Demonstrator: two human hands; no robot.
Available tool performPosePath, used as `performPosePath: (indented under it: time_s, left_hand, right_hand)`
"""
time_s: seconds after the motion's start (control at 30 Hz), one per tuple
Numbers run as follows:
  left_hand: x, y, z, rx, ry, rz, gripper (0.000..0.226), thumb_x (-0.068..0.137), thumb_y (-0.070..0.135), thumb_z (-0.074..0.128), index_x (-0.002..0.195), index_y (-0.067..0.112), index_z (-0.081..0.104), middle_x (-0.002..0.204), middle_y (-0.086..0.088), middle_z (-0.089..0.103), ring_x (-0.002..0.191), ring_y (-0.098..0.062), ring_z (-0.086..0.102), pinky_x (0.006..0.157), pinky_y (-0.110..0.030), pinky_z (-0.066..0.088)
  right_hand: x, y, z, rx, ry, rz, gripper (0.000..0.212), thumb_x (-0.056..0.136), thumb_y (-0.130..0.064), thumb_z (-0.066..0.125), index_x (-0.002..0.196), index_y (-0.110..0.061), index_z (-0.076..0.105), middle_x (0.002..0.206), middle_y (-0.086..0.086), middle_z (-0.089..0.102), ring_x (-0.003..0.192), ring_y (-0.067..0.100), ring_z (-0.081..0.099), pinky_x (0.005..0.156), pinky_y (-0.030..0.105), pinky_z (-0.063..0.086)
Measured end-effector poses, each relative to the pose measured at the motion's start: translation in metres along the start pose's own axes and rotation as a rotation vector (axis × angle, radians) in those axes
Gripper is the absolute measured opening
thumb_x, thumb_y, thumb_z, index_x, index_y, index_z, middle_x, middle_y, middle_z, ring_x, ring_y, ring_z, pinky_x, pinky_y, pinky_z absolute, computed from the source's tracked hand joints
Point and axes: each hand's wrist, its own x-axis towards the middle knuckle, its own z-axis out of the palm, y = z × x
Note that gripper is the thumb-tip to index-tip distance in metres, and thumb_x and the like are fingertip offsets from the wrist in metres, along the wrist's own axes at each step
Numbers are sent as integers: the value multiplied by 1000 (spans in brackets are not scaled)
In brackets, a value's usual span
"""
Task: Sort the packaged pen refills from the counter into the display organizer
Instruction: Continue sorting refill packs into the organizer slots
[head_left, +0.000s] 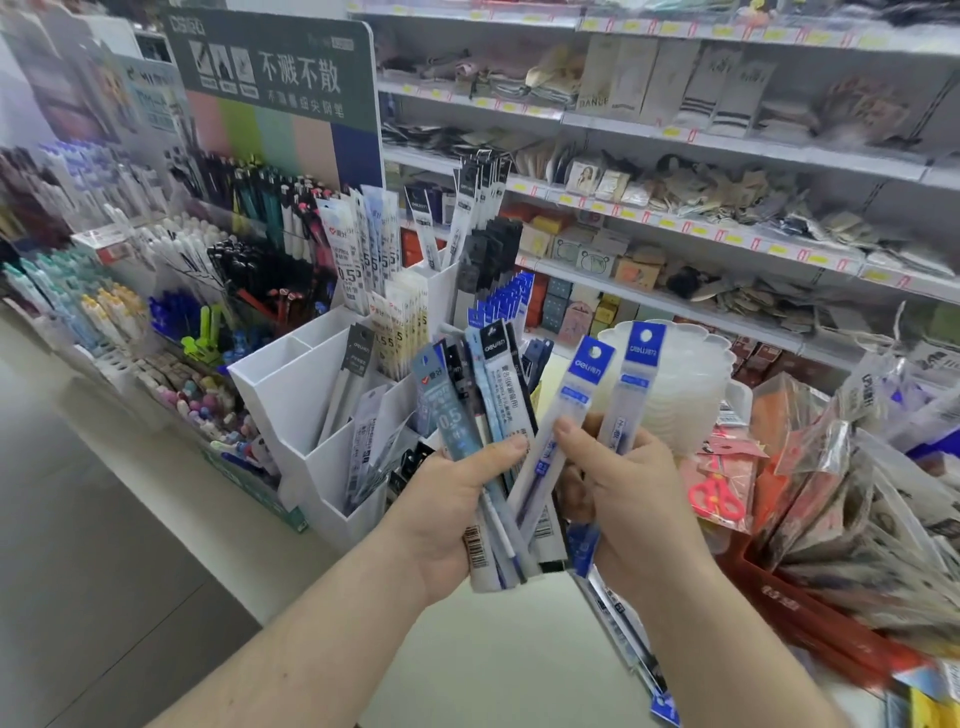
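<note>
My left hand (449, 512) grips a fanned bundle of packaged pen refills (480, 395) with grey, black and blue headers. My right hand (631, 491) holds two blue-topped refill packs (621, 384), its thumb pinching the nearer one. Both hands are held close together above the white counter (467, 665). The white display organizer (311, 395) stands just left of and behind the hands. Its stepped compartments hold several refill packs, and the front left ones hold only a few. More refill packs lie on the counter (623, 639) under my right wrist.
A pen display rack (171, 291) with a green sign stands to the left. A stack of clear plastic dishes (691, 384) sits behind my right hand. Red baskets of packaged goods (841, 519) and red scissors (719, 499) crowd the right. Store shelves run along the back.
</note>
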Motion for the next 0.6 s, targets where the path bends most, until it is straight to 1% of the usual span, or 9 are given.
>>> performPosePath:
  time_s: [0.1,0.17,0.23,0.3,0.37,0.43,0.47,0.53,0.6]
  left_hand:
    - [0,1,-3,27,58,56,38,76,15,70,112,3,70,101,-19,74,77,-27,72,64,-38,60]
    - [0,4,-7,77,110,126,21,82,12,69,103,8,71,90,-12,75,75,-22,72,65,-35,59]
    - [-2,10,-12,122,121,189,13,87,9,66,99,11,69,88,-10,75,81,-25,72,72,-39,60]
    - [-6,16,-15,151,100,223,20,87,9,64,106,7,67,99,-17,73,93,-31,71,83,-47,59]
    - [-10,20,-18,163,69,232,24,85,11,63,108,6,66,98,-18,73,91,-31,71,82,-48,59]
    - [-12,18,-20,160,34,194,30,79,16,66,108,8,66,95,-14,73,86,-28,72,76,-45,60]
    - [-14,16,-21,153,12,166,36,76,18,66,110,9,66,99,-13,74,89,-28,72,76,-43,61]
    - [-17,13,-22,146,-47,127,38,78,19,64,115,12,67,109,-14,74,96,-29,72,80,-40,60]
    - [-21,12,-23,137,-111,104,34,82,21,61,115,15,68,110,-13,74,97,-27,72,79,-38,60]
  right_hand:
    - [-3,-5,-4,36,74,-5,24,91,-19,64,67,-16,63,58,9,48,50,18,37,50,28,31]
    - [-2,-12,-8,83,151,-22,26,97,-15,59,70,-14,57,57,8,49,46,15,38,45,24,31]
    - [1,-20,-13,133,220,-38,25,99,-13,55,74,-15,54,55,4,46,43,11,36,40,19,30]
    - [4,-24,-17,167,260,-35,22,100,-14,54,78,-16,52,54,0,42,44,10,33,40,18,27]
    - [3,-21,-14,118,211,-5,21,100,-16,55,79,-15,52,56,1,41,46,11,31,43,22,27]
    - [1,-11,-4,21,106,43,20,99,-19,56,80,-11,52,59,4,41,47,13,33,48,26,27]
    - [0,-5,2,-24,70,57,19,98,-19,57,82,-10,54,61,7,42,48,16,35,50,27,29]
    - [-1,5,16,-83,37,66,16,98,-19,60,89,-6,60,68,16,49,58,26,44,57,36,40]
    - [-2,12,29,-91,12,59,14,98,-17,60,95,-5,65,80,23,63,69,32,59,69,46,53]
